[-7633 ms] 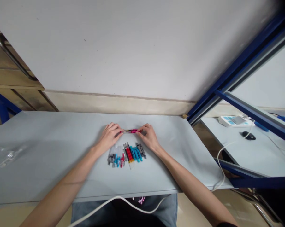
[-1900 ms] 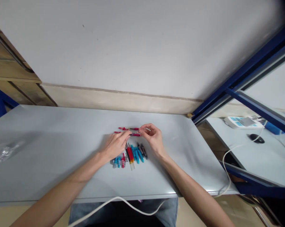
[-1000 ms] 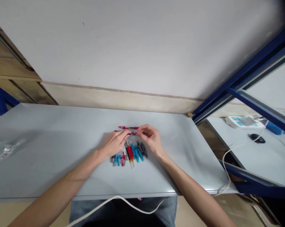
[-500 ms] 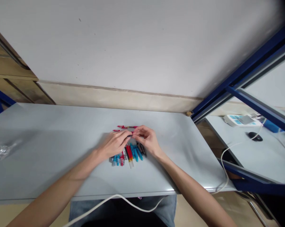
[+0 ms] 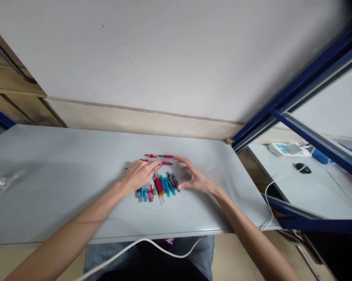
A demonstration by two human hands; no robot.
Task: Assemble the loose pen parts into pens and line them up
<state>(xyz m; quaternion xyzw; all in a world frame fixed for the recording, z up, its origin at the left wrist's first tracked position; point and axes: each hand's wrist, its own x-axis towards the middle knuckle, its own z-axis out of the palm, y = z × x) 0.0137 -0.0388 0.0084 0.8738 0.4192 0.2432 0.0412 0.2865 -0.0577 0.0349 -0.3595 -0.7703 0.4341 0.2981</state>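
Note:
My left hand [image 5: 143, 173] is closed, its thumb and forefinger pinched on a thin pen part, mostly hidden; a dark tip [image 5: 126, 168] pokes out on the left. My right hand [image 5: 193, 177] is open, fingers spread and curved, beside the black pen barrels [image 5: 172, 180]. Just beyond the left fingertips lies a pink pen barrel [image 5: 167, 163]. Farther back are another pink barrel [image 5: 165, 156] and a pink pen piece [image 5: 150, 155]. Nearer me lie blue barrels [image 5: 167, 185], red and black refills [image 5: 159, 185] and several clear, blue and red pen pieces [image 5: 145, 194].
A crumpled clear plastic bag [image 5: 3, 183] lies at the left of the grey table [image 5: 61, 175]. A white cable [image 5: 152, 245] crosses my lap. Past the blue frame [image 5: 307, 130], a second table holds a black mouse [image 5: 303, 168] and a white device [image 5: 287, 150].
My right hand has let go and moved right, away from my left, and its fingers have spread. The pink barrel now shows on the table. My left hand stays about where it was.

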